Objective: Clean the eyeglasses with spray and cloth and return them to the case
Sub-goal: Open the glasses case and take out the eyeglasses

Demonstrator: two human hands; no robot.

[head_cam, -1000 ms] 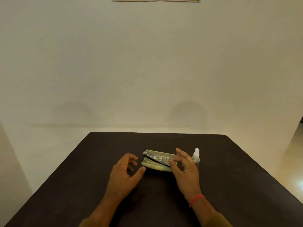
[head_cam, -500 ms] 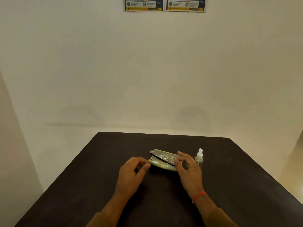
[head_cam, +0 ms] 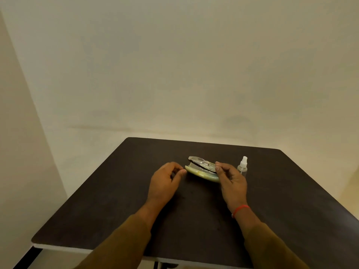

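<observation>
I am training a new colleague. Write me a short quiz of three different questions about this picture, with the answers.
1. True or false: the case lies partly open on the table.
2. Which hand is nearer the spray bottle? A) left hand B) right hand
3. Fill in: the right wrist wears a ____ band.

Key: 1 true; 2 B; 3 red.
</observation>
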